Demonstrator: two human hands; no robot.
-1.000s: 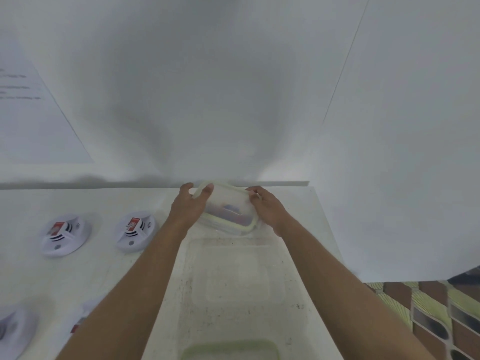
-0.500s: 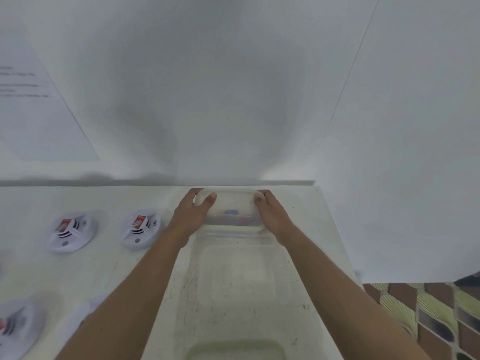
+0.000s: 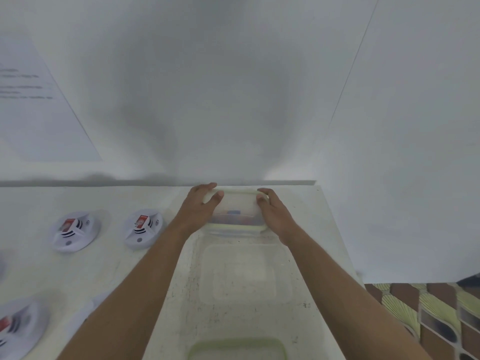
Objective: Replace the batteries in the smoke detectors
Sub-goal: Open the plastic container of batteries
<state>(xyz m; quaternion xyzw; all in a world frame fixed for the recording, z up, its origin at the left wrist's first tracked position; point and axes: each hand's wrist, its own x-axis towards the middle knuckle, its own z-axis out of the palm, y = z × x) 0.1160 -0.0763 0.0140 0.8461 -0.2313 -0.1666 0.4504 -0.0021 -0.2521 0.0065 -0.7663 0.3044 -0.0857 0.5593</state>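
Since the print is blurred, sheet on the wall (image 3: 39, 113): it has several lines of text, and you can read none of them.
Far smoke detector (image 3: 76, 231): white and round, it lies well left of your left arm; its red label is too soft to read.
Second smoke detector (image 3: 142, 228): just right of the first, it has the same red label, also unreadable.
Near smoke detector (image 3: 18, 326): it sits at the bottom left, blurred, with a red patch showing.
Lidded box (image 3: 237, 203): clear plastic with a pale green rim, it sits at the far edge of the table (image 3: 104, 268), close to the wall (image 3: 233, 100). Something blue and some darker bits show through; you cannot tell what they are.
Room to move: a clear plastic tub or lid (image 3: 244, 274) lies between your forearms. A green-rimmed tub (image 3: 237, 346) is at the bottom edge. The table's right edge runs just beside your right arm, with tiled floor (image 3: 428, 307) beyond.
Left hand (image 3: 198, 211): it grips the box's left end, with fingers curled over the far corner and thumb on the lid.
Right hand (image 3: 276, 216): it grips the right end, fingers over the far corner.
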